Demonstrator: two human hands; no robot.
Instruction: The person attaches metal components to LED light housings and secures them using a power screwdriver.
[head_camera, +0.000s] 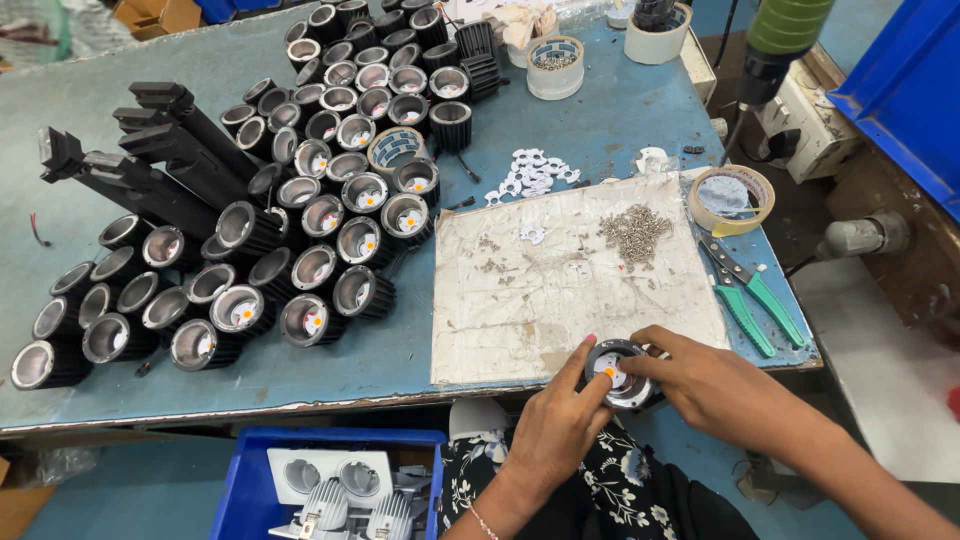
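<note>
We hold 1 black round lamp housing (620, 372) at the near edge of the worn white mat (560, 290) (screws (635, 232) lie farther back). Our left hand (555, 425) pinches its rim; our right hand (715, 385) clasps the opposite side, fingers closed on it.

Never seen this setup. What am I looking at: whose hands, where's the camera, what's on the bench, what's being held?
One picture, from a camera worn on the person's head, looking down at a blue workbench. No machine: two bare hands. The left hand and right hand together hold a round black lamp housing at the bench's near edge, fingertips on its face. To the left lie many similar lamp housings in rows. On a worn white mat sits a pile of screws. To the right: a tape roll and green-handled pliers.
</note>
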